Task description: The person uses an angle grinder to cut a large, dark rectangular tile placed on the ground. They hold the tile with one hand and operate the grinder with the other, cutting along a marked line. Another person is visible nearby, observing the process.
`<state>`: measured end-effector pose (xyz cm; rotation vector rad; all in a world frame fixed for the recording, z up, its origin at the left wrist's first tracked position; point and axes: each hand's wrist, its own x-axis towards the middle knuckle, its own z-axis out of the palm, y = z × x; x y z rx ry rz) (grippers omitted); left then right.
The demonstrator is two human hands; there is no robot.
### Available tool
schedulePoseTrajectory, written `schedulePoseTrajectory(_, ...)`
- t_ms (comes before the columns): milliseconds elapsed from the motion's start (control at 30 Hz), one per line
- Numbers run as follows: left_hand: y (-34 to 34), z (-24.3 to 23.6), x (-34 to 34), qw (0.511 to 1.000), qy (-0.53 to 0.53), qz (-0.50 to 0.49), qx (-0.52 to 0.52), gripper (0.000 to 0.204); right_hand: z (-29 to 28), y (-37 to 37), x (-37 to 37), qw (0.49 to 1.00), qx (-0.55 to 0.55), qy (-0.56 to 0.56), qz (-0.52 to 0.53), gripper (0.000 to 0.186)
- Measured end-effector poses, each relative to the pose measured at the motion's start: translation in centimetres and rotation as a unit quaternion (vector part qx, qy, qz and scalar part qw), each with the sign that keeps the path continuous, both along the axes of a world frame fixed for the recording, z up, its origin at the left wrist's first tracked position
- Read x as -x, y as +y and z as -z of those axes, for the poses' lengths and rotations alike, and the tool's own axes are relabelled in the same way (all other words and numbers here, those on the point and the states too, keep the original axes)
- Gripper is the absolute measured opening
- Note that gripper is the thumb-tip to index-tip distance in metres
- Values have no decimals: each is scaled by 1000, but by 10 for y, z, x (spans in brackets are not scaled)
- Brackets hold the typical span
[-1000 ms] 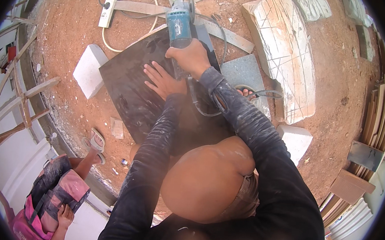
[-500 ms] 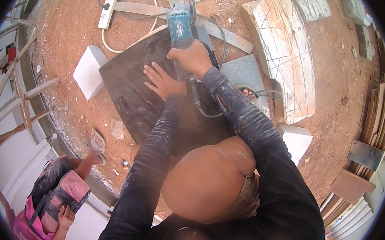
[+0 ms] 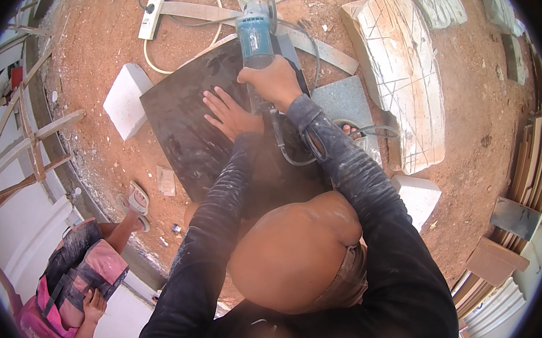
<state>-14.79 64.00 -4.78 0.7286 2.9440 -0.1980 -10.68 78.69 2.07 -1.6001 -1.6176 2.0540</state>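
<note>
My right hand (image 3: pixel 275 84) is wrapped round the body of a teal angle grinder (image 3: pixel 253 39), whose disc stands upright on the far right side of its head. The grinder is over the far right part of a dark, dusty slab (image 3: pixel 180 112). Flat on the slab's surface lies my left hand (image 3: pixel 231 115), its fingers spread, to the left of the grinder. A cable (image 3: pixel 285 152) runs from the grinder's rear and loops under my right forearm. Dust hazes the near part of the slab, by my knee.
Left of the slab stands a white block (image 3: pixel 127 100); another white block (image 3: pixel 416 198) is at right. A power strip (image 3: pixel 151 13) lies far left with cables. A large pale stone (image 3: pixel 399 84) and a grey tile (image 3: pixel 343 104) lie to the right. A seated person (image 3: pixel 84 275) is at lower left.
Almost nothing differs. My right hand and the grinder have shifted very slightly to the right; my left hand stays flat on the slab.
</note>
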Motion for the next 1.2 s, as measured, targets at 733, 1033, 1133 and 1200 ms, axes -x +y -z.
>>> schedulePoseTrajectory(733,-4,8,1,999,29,16,-16,95,0,1,-3,1000,13,-1,7,62)
schedulePoseTrajectory(1033,-6,11,4,998,38,19,-53,122,5,-1,2,1000,-7,-2,2,48)
schedulePoseTrajectory(1133,-7,14,4,999,29,16,-39,122,11,-1,1,1000,6,8,6,47)
schedulePoseTrajectory(1200,-7,15,3,999,33,17,-36,122,13,-1,0,1000,7,7,10,47)
